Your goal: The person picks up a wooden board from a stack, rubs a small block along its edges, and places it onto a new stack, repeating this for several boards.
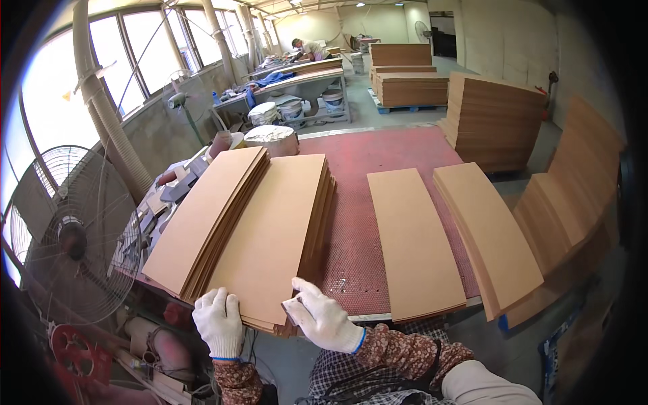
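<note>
The main risk, I judge, is slippage: the middle-left stack of boards [270, 223], just ahead of both grips, has uneven layers at its near end, so a hard push there might slide the top sheets out of line. The leaning left stack [209, 216] lies close beside it, ahead of the left grip and a little to its left – a sideways shove could nudge those boards too. A rough stroke by the right grip might also chip the corner or mark the top face.

The left grip [219, 322], in a white glove, lies over the near-left corner, its fingers close together; whether the thumb clamps from below is hidden. The right grip [324, 317] is partly curled at the near-right corner, thumb and fingers pinched on a small flat piece [292, 312] – too small to identify. Farther right of that grip, well apart, lie two more stacks, a narrow one [415, 243] and an outer one [489, 236], with the red desk [378, 145] showing in between.
</note>
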{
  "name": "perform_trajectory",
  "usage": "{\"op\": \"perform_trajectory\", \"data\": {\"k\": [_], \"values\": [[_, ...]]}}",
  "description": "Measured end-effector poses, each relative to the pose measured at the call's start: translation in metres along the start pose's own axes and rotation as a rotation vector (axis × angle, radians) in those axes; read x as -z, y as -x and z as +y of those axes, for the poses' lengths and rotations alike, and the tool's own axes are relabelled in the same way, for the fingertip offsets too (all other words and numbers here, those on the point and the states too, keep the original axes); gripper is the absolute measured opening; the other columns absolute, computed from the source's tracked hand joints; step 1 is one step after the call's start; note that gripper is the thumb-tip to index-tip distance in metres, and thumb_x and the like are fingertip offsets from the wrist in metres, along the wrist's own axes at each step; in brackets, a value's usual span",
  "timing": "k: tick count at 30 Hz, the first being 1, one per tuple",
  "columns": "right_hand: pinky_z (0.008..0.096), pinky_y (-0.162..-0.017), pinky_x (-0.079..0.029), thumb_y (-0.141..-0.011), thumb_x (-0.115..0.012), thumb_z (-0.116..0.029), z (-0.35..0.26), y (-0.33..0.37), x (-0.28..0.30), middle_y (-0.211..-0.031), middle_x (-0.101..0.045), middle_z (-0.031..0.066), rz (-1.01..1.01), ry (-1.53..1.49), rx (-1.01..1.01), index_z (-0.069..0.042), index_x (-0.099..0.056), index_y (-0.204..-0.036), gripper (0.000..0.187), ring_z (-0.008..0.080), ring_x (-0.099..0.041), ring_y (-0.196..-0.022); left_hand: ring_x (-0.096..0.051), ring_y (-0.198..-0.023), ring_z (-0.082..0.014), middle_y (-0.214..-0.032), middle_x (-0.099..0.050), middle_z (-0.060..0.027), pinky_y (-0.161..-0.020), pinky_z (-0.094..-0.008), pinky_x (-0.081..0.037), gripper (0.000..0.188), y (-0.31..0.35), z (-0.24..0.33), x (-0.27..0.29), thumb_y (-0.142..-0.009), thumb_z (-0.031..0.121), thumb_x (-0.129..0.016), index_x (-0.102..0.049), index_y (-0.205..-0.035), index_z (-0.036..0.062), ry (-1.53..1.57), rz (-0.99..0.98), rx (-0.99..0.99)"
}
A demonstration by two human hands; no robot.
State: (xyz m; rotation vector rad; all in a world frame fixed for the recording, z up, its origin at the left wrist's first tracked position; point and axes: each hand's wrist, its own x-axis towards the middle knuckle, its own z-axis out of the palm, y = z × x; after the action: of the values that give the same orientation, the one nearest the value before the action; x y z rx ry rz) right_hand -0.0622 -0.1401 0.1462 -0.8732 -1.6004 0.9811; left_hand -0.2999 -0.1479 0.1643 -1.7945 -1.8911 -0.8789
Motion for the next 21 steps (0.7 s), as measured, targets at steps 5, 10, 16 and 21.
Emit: {"op": "perform_trajectory", "data": {"k": [5,10,16,21], "values": [[0.0448,-0.089,-0.059,-0.111,-0.060,-0.031,0.009,0.005,0.005,-0.135,-0.067,0.0259,0.013,-0.038,-0.030,0.001,-0.070,-0.102,0.035,0.0426,-0.074,-0.100,-0.067,-0.105,-0.0371,-0.110,-0.075,-0.0143,-0.093,-0.0490,-0.052,0.024,0.001,0.001,-0.009,-0.092,0.020,-0.076,-0.078,-0.107,0.0016,0.009,-0.001,0.026],[0.0478,-0.067,-0.053,-0.113,-0.055,-0.035,0.025,0.010,0.037,-0.080,-0.068,0.0147,-0.121,0.012,-0.214,-0.006,-0.061,-0.109,0.030,0.0372,-0.072,-0.082,-0.063,-0.130,-0.0393,-0.135,-0.068,-0.0276,-0.114,-0.0458,-0.047,0.031,0.001,0.035,0.011,-0.099,0.010,-0.072,-0.072,-0.124,-0.0105,0.207,0.147,0.163],[0.0535,-0.067,-0.054,-0.112,-0.055,-0.035,0.064,0.078,0.133,-0.082,-0.068,0.0209,-0.010,0.309,-0.333,-0.006,-0.061,-0.105,0.031,0.0426,-0.071,-0.079,-0.063,-0.131,-0.0406,-0.137,-0.067,-0.0273,-0.115,-0.0480,-0.048,0.032,0.020,0.140,-0.018,-0.093,0.002,-0.068,-0.072,-0.123,-0.0101,0.826,-0.281,-0.225],[0.0533,-0.065,-0.055,-0.110,-0.059,-0.039,0.063,0.142,0.194,-0.078,-0.070,0.0226,0.265,0.860,-0.578,-0.003,-0.063,-0.101,0.037,0.0459,-0.071,-0.076,-0.052,-0.147,-0.0397,-0.152,-0.058,-0.0302,-0.124,-0.0451,-0.039,0.043,0.030,0.189,-0.124,-0.102,0.014,-0.067,-0.065,-0.138,-0.0089,1.050,-0.597,0.035]]}}
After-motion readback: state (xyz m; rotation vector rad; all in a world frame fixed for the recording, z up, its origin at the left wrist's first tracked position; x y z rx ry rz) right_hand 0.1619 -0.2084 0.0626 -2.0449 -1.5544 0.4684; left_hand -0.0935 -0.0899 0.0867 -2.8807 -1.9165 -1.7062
